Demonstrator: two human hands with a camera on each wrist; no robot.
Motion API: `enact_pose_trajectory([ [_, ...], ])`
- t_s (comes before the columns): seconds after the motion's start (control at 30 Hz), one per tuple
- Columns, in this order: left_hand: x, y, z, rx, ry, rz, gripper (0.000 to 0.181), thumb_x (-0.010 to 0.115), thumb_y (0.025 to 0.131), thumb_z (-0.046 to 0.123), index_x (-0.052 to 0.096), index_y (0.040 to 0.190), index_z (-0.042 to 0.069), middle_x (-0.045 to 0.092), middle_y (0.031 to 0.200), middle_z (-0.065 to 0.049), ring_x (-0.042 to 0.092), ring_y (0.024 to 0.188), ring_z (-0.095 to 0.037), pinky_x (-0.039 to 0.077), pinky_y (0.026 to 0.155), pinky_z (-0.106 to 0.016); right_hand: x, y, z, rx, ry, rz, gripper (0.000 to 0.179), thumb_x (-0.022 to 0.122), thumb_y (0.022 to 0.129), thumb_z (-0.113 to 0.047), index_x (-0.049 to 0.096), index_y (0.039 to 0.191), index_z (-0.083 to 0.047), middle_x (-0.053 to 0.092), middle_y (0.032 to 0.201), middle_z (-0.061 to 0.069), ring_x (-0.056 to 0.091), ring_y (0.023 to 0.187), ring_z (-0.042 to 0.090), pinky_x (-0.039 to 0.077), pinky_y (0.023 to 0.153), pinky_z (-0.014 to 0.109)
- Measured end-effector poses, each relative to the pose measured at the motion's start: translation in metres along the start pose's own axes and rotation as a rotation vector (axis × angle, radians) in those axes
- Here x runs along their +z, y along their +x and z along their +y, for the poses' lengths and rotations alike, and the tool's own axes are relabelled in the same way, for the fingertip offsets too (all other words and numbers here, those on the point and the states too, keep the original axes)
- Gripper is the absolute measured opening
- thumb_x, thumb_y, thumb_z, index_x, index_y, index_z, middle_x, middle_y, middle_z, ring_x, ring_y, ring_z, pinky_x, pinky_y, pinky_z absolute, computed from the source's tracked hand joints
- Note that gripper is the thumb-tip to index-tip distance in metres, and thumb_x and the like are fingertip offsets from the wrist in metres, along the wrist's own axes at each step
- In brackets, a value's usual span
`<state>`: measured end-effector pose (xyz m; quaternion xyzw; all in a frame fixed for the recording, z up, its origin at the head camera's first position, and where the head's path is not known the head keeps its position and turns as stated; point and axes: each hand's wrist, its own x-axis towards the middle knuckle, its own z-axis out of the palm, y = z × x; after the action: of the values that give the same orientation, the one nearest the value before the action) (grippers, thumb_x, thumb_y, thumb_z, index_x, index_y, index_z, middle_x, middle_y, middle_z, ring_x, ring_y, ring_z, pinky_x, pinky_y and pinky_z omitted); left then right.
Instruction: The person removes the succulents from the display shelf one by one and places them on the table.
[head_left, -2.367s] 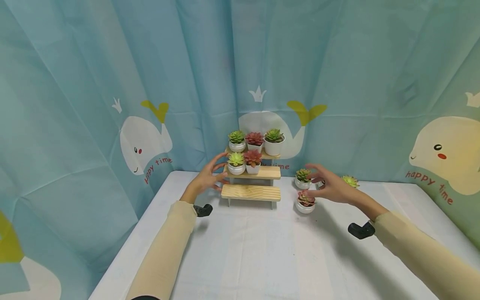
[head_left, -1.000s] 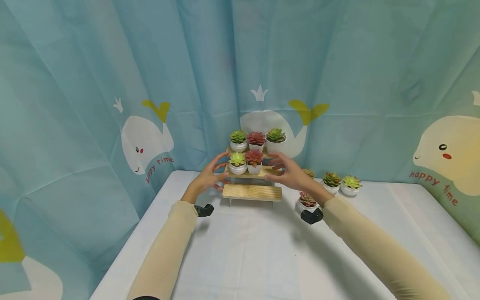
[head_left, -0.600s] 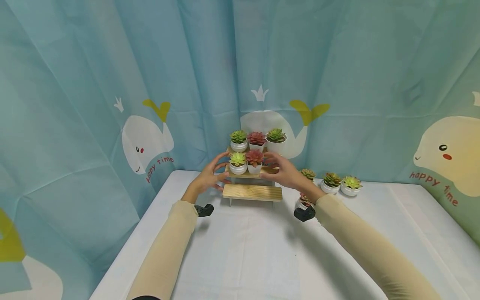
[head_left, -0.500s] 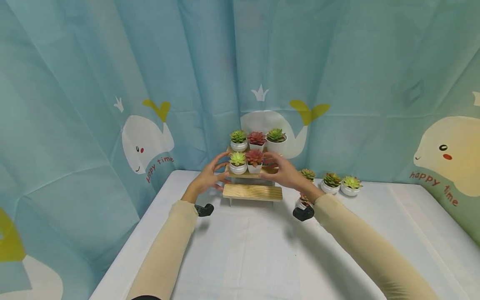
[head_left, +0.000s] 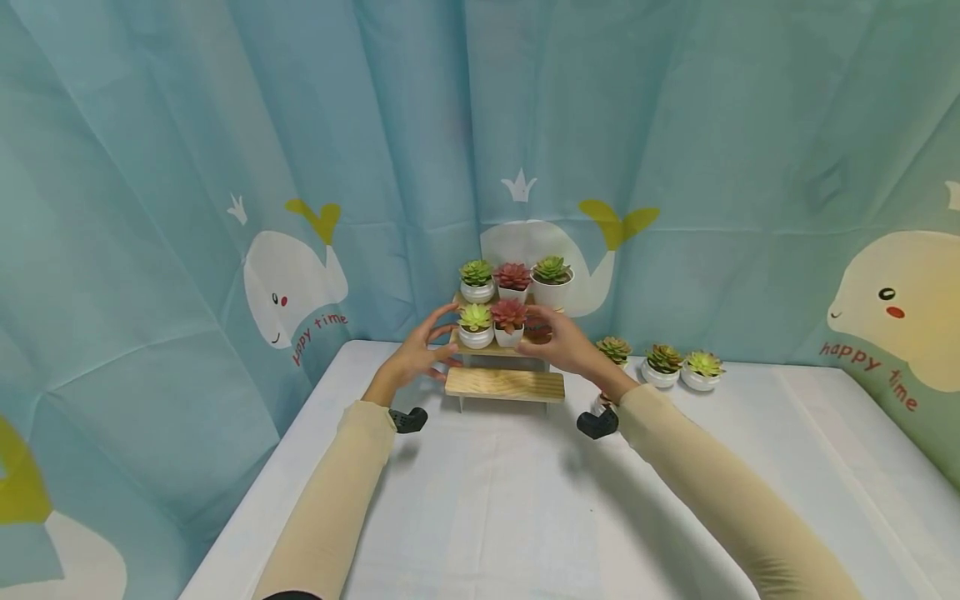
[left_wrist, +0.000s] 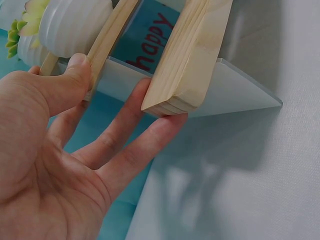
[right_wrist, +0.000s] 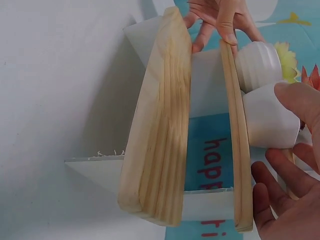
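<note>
A three-step wooden plant stand (head_left: 504, 385) holds potted succulents on its top and middle shelves. My left hand (head_left: 415, 354) grips its left end. In the left wrist view the thumb presses the middle shelf's end, and fingertips touch the lower shelf (left_wrist: 182, 75). On the middle shelf, a red succulent (head_left: 509, 315) in a white pot (right_wrist: 272, 117) stands beside a yellow-green succulent (head_left: 476, 318). My right hand (head_left: 570, 346) holds the red one's pot from the right, thumb on one side and fingertips on the other. The pot's far side is hidden.
On the top shelf are a green succulent (head_left: 477, 273), a red one (head_left: 513, 276) and a larger green one (head_left: 552, 270). Right of the stand, several potted succulents (head_left: 662, 364) sit on the white tablecloth (head_left: 525, 500); my right forearm partly covers one. A blue curtain (head_left: 675, 125) hangs behind.
My right hand has moved left from the succulents at the right to the middle shelf, closing in on the red succulent's pot. My left hand has stayed at the stand's left end.
</note>
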<state>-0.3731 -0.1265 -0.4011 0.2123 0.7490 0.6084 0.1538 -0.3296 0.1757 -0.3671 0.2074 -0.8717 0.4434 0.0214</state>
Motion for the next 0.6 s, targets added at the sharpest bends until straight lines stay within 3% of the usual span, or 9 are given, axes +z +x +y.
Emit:
enact_pose_trajectory([
  [0.6, 0.0012, -0.0008, 0.0029, 0.003, 0.004, 0.004, 0.076, 0.061, 0.105, 0.012, 0.021, 0.164, 0.039, 0.023, 0.168, -0.015, 0.064, 0.11, -0.054, 0.06, 0.073, -0.059, 0.0063, 0.0043, 0.0003, 0.063, 0.068, 0.08, 0.053, 0.077, 0.095, -0.022, 0.054, 0.139, -0.001, 0.064, 0.127, 0.019, 0.067, 0.112, 0.034, 0.055, 0.096, 0.049],
])
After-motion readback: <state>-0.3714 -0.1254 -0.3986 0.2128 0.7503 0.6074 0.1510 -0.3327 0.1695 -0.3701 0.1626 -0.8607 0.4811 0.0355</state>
